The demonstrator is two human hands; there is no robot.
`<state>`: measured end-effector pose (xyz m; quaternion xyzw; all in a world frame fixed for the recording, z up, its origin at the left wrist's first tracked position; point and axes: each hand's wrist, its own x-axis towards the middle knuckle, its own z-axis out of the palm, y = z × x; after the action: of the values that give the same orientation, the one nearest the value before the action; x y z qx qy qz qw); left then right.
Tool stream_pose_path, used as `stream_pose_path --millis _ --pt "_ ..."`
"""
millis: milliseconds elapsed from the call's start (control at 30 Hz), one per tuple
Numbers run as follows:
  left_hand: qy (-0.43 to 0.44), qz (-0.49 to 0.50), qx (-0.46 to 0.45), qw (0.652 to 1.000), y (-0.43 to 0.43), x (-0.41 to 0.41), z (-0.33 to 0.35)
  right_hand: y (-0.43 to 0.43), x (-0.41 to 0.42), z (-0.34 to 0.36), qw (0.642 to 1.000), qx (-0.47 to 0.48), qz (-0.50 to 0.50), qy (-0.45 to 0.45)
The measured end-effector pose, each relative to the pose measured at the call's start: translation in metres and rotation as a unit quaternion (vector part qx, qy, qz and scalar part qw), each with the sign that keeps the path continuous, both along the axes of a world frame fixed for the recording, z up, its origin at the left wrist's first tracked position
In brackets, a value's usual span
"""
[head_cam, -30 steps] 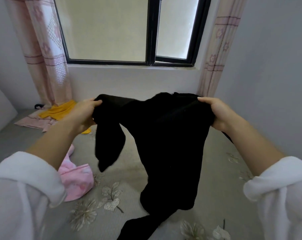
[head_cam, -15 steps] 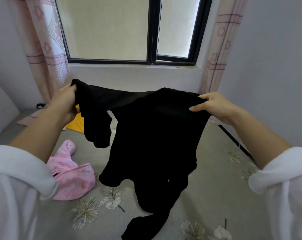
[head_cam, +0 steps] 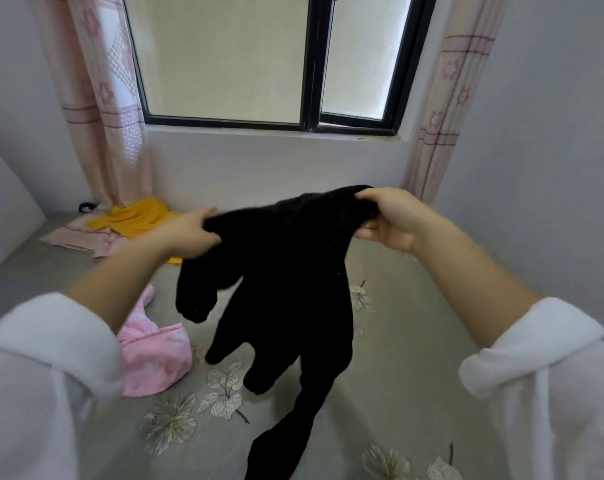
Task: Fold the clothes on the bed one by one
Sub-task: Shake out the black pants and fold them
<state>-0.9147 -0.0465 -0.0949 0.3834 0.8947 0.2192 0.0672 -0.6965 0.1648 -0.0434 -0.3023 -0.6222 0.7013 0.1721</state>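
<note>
A black garment [head_cam: 286, 289] hangs in the air over the bed [head_cam: 397, 375], bunched at its top edge and trailing down to the sheet near the bottom of the view. My left hand [head_cam: 186, 233] grips its top left edge. My right hand [head_cam: 387, 216] pinches the top right edge, a little higher. A loose black sleeve dangles below my left hand. A pink garment [head_cam: 151, 355] lies on the bed under my left forearm, and a yellow garment [head_cam: 137, 216] lies at the far left by the wall.
The bed has a grey sheet with pale flower prints. A pale pink cloth [head_cam: 75, 237] lies under the yellow garment. Pink curtains [head_cam: 96, 98] flank a black-framed window [head_cam: 311, 64]. Grey walls close in behind and on the right.
My hands have come closer together, bunching the top edge of the black garment. My left hand moved right and down; the garment hangs narrower than before.
</note>
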Motion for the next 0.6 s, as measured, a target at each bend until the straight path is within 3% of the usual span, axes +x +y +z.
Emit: stream_pose_path --millis 100,167,233,300,367,467,600 --pt "0.022 -0.020 -0.077 0.997 0.002 0.034 -0.047 -0.018 -0.010 -0.009 0.996 -0.079 -0.008 0.049" --pt "-0.029 -0.028 -0.078 0.996 -0.003 0.055 -0.078 -0.027 -0.014 -0.015 0.991 -0.108 -0.011 0.073" --pt "-0.173 -0.081 -0.070 0.979 -0.011 0.074 -0.112 -0.036 -0.018 -0.020 0.987 -0.130 -0.022 0.089" --pt "-0.374 -0.150 -0.050 0.914 -0.018 0.099 -0.135 -0.045 -0.022 -0.022 0.983 -0.150 -0.030 0.098" --pt "-0.459 -0.175 0.020 0.871 -0.016 0.120 -0.153 -0.054 -0.022 -0.022 0.980 -0.165 -0.028 0.105" --pt "-0.511 -0.102 0.177 0.835 -0.003 0.132 -0.163 -0.061 -0.018 -0.019 0.977 -0.175 -0.026 0.123" --pt "-0.563 -0.075 0.245 0.786 0.010 0.123 -0.159 -0.050 0.003 -0.009 0.965 -0.187 -0.055 0.177"
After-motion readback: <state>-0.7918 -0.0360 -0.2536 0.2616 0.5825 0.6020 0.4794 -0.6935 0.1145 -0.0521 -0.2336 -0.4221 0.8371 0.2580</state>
